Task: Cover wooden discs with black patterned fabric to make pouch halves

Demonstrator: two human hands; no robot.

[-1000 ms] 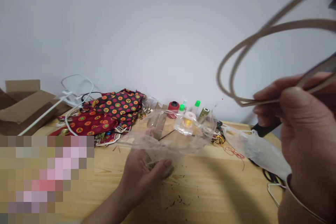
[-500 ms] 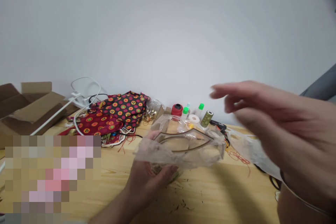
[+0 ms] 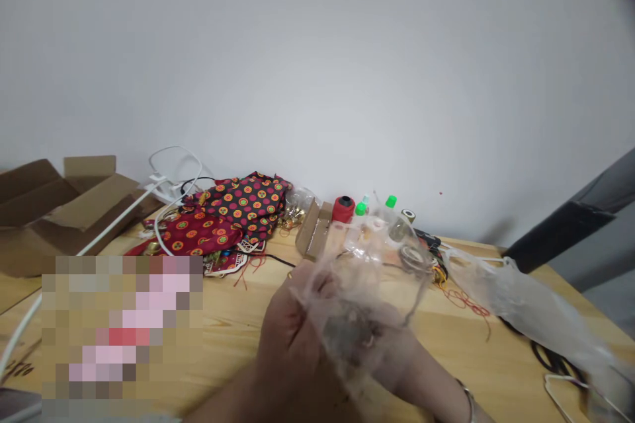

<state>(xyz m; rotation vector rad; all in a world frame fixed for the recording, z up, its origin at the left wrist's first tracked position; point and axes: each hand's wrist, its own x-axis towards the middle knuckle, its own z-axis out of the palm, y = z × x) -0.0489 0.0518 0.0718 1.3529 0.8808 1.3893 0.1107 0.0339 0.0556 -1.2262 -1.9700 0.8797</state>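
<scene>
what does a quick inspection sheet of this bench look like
surface: wooden table, crowded at the back
things in hand: clear plastic bag, crumpled
clutter: patterned fabric, cardboard box, red thread spool, second plastic bag
hands: left hand grips the bag; right hand beneath it, grip hidden
cables: white cable by the fabric; black cable at right
surroundings: white wall

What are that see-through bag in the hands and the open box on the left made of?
The clear bag looks like thin plastic film: glossy, crinkled, things show through. The box looks like plain brown cardboard: matte, flaps folded open.
</scene>
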